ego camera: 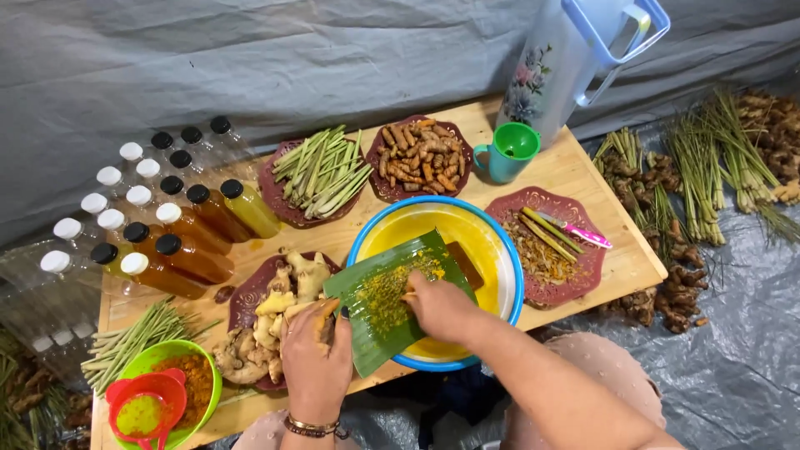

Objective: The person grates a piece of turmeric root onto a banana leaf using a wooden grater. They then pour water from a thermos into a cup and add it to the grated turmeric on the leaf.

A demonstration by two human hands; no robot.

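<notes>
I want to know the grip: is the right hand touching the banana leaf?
Touching. The head view shows the right hand resting on the banana leaf, with its fingertips pressed into the yellow grated pulp on the leaf.

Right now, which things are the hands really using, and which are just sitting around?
In use:
- right hand, rubbing yellow pulp on the banana leaf
- left hand, holding the leaf's edge
- blue bowl under the leaf

Just sitting:
- bottles
- plate of ginger
- plate of lemongrass
- plate of turmeric roots
- knife
- teal cup with a funnel
- jug
- green bowl
</notes>
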